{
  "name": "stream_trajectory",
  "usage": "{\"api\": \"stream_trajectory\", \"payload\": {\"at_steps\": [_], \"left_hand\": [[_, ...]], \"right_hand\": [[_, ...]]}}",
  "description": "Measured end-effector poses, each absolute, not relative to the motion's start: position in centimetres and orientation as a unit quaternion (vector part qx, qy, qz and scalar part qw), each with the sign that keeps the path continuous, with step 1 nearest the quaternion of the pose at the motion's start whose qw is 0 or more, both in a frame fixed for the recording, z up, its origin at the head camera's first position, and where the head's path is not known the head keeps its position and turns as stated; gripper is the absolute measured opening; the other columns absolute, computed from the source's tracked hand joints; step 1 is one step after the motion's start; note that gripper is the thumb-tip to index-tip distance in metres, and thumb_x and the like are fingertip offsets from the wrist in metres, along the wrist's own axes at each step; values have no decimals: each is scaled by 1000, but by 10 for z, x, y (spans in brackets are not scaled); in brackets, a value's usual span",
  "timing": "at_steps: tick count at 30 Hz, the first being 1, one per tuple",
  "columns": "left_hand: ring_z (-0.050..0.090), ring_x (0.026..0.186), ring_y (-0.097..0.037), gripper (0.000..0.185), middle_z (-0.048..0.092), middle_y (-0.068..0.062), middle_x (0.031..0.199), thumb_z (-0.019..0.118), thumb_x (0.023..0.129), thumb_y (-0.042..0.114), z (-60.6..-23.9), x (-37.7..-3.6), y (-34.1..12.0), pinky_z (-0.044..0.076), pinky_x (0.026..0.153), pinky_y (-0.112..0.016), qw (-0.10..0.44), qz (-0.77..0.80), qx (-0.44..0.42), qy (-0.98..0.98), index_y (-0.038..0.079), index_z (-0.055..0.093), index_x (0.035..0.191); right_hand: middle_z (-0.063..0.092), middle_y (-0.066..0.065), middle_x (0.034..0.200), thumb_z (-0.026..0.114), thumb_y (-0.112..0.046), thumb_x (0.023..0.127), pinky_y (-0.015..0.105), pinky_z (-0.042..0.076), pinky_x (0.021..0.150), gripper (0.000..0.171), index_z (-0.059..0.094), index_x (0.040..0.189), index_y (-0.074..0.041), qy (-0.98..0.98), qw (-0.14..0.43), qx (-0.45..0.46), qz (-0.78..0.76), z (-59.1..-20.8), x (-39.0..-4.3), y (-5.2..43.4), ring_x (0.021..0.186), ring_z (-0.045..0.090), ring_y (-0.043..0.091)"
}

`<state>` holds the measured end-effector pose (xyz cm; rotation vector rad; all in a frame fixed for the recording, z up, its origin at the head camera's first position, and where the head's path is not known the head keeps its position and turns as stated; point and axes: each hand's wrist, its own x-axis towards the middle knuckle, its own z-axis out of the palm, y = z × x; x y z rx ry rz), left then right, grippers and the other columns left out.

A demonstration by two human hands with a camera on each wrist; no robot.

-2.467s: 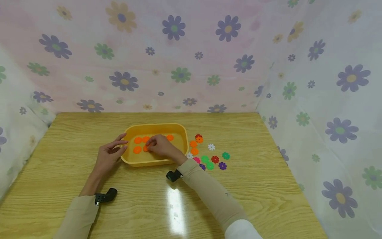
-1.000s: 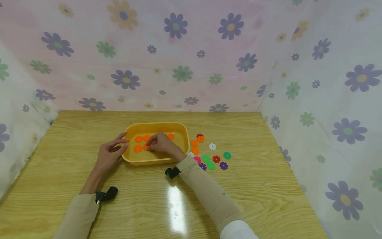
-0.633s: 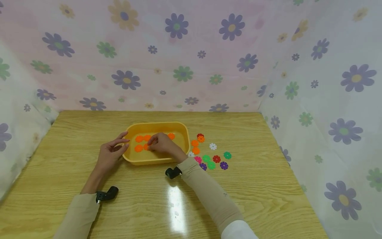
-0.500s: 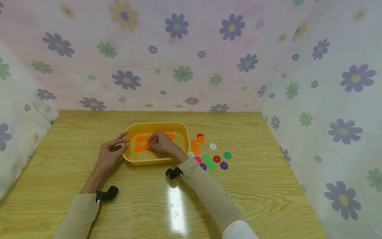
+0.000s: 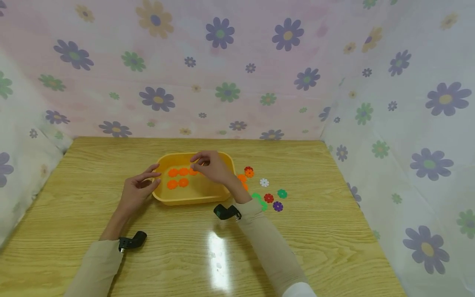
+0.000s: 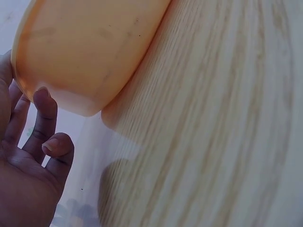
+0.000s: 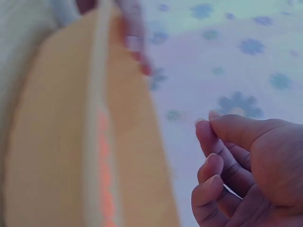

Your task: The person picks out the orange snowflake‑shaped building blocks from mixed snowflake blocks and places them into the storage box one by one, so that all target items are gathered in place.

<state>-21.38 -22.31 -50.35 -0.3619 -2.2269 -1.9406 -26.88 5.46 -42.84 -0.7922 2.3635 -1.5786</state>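
A yellow plastic tray stands on the wooden table; my left hand holds its left end, thumb and fingers at the rim. The left wrist view shows that hand beside the tray's outer wall, some fingers curled free of it. Inside lie orange notched discs, a pair in front and several in a row behind. Over the tray's right part hovers my right hand, fingers loosely curled, covering part of the back row. In the right wrist view this hand has thumb and index tips close together, nothing visible between them.
Right of the tray lie loose notched discs: orange, white, red, green and purple. My right forearm hides some of them. Flower-patterned cloth rises behind the table and at both sides.
My right hand has let go of the right-hand disc of the front pair and moved up and right. That disc stays in the tray. The left hand keeps its place.
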Motion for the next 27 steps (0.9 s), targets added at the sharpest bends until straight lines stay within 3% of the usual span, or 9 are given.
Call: {"api": "stream_trajectory", "payload": {"at_steps": [5, 14, 20, 27], "left_hand": [[49, 133, 6, 30, 60, -5, 146, 67, 97, 3, -504, -214, -222, 50, 81, -12, 82, -652, -119, -745, -20, 64, 117], [50, 132, 6, 27, 62, 2, 143, 68, 97, 2, -504, -214, -223, 50, 80, -12, 80, -661, -117, -737, -18, 66, 116], [50, 132, 6, 29, 62, 2, 143, 67, 97, 2, -505, -214, -223, 50, 81, -12, 80, -660, -116, -738, -19, 65, 116], [50, 132, 5, 29, 61, 1, 145, 67, 97, 2, -506, -214, -223, 50, 82, -11, 81, -659, -117, -738, -19, 65, 117]], "right_hand": [[73, 18, 94, 65, -7, 99, 25, 50, 69, 17, 72, 113, 1, 807, 35, -245, -536, -415, -270, 90, 79, 67, 31], [71, 18, 95, 64, -8, 100, 25, 49, 67, 17, 72, 111, 3, 848, -38, -140, -510, -431, -273, 151, 84, 65, 42], [68, 19, 106, 66, -7, 98, 28, 50, 68, 23, 71, 118, 4, 885, -8, -43, -464, -460, -270, 178, 84, 63, 33], [66, 23, 119, 68, -8, 95, 46, 54, 88, 29, 69, 123, 3, 883, 29, -9, -469, -483, -268, 191, 105, 63, 37]]}}
